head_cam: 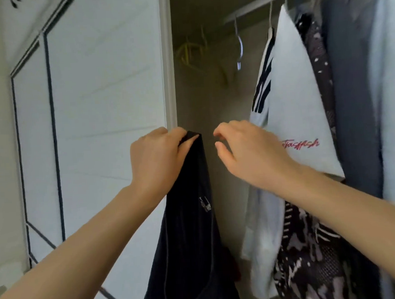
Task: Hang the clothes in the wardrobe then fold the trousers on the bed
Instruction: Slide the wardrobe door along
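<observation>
Head camera view, facing into an open wardrobe. At 9 o'clock stands a white wardrobe door [97, 109] with dark lines. Near centre, the left hand [156, 156] pinches the top strap of a black tank top [190, 230], which hangs down toward 6 o'clock. Blurred yellow hangers [187, 51] show at 12 o'clock. The right hand [245, 151], just beside the strap, holds nothing, its fingers loosely curled. At 3 o'clock, a white T-shirt [298, 110] with red script, a patterned garment [306, 246] and a grey garment [350, 93] hang from the rail [263, 2].

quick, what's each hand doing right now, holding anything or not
Left hand: pinches the top edge of the black garment, which hangs down from it.
Right hand: holds nothing, fingers loosely curled, apart from the garment.
</observation>
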